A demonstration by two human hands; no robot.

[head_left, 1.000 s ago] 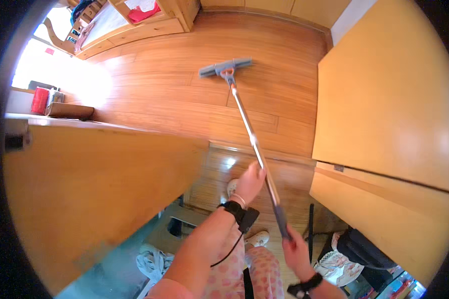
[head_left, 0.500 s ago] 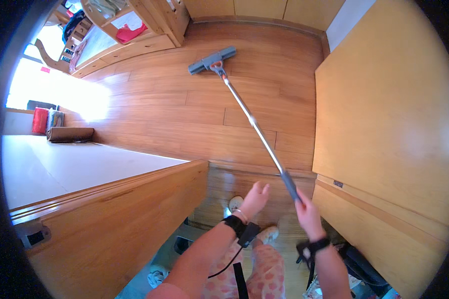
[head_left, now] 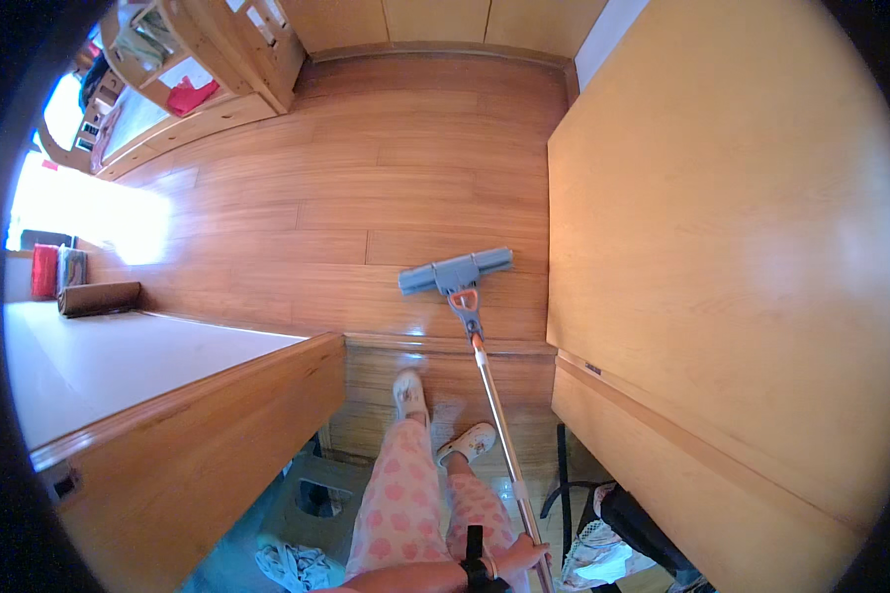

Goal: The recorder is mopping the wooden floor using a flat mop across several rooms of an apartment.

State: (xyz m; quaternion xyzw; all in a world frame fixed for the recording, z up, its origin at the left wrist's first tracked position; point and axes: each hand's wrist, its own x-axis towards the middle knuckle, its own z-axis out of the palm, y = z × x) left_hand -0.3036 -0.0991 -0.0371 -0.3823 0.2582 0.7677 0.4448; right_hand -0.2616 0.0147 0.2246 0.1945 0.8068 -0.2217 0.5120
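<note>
A sponge mop with a wide grey head point(head_left: 455, 274) and orange trim at its joint lies across the wooden floor just past the threshold. Its silver pole point(head_left: 497, 405) slants from the head down toward the lower edge of the picture. Low in the view, my left hand point(head_left: 524, 556) is closed around the pole, its forearm coming from the left with a black band at the wrist. The pole's grip end is out of the picture, and so is my right hand. My feet, in pale clogs point(head_left: 409, 393), stand left of the pole.
A wooden door point(head_left: 198, 465) stands at the left, and a large wooden panel point(head_left: 712, 257) at the right. Beyond the threshold point(head_left: 445, 346), a wooden bunk bed point(head_left: 227, 109) is at the far left. A stool point(head_left: 341, 484) and bags point(head_left: 603, 549) flank my legs.
The mop head has come toward me, from the far floor to near the threshold. My left hand, free before, now grips the pole. My right hand has left the picture.
</note>
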